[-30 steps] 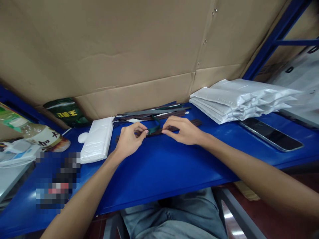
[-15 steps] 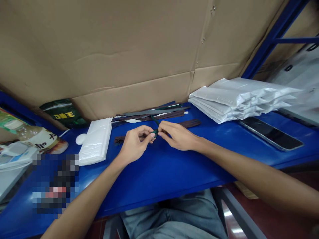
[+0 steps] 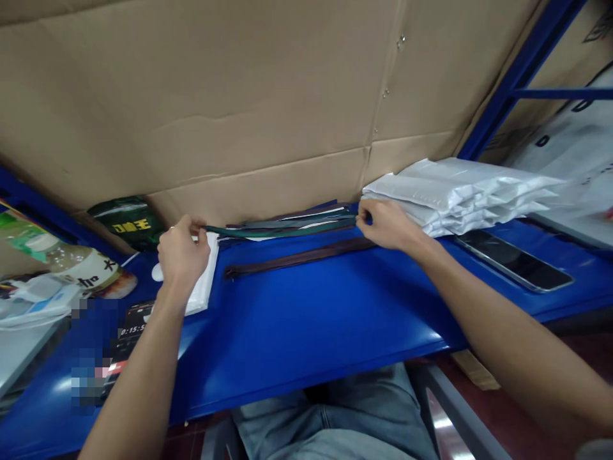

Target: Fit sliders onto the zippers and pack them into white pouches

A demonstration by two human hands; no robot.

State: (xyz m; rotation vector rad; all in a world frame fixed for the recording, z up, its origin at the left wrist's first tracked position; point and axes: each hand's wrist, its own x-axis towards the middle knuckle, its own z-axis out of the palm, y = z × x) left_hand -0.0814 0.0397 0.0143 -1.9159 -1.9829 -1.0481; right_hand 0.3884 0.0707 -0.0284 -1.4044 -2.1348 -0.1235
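Note:
A long green zipper (image 3: pixel 287 234) is stretched sideways between my two hands, along the front of a pile of zippers. My left hand (image 3: pixel 183 251) pinches its left end above a flat white packet (image 3: pixel 204 285). At its right end, the fingers of my right hand (image 3: pixel 385 223) are closed, close to a stack of white packets (image 3: pixel 431 191). The pile of zippers (image 3: pixel 299 222), in brown, grey and white, lies at the back of the blue table. Nearer me, a single dark brown zipper (image 3: pixel 301 257) lies straight across the table.
On the right a phone (image 3: pixel 514 260) lies flat. To the left stand a dark green pouch (image 3: pixel 125 222) and a bottle (image 3: pixel 79 265) lying tilted. A partly blurred dark device (image 3: pixel 127 338) is by my left forearm. Cardboard (image 3: pixel 215 96) walls the back.
My hands were together at the middle, fingering the green zipper. They have spread apart left and right, drawing it out straight. The brown zipper is now uncovered.

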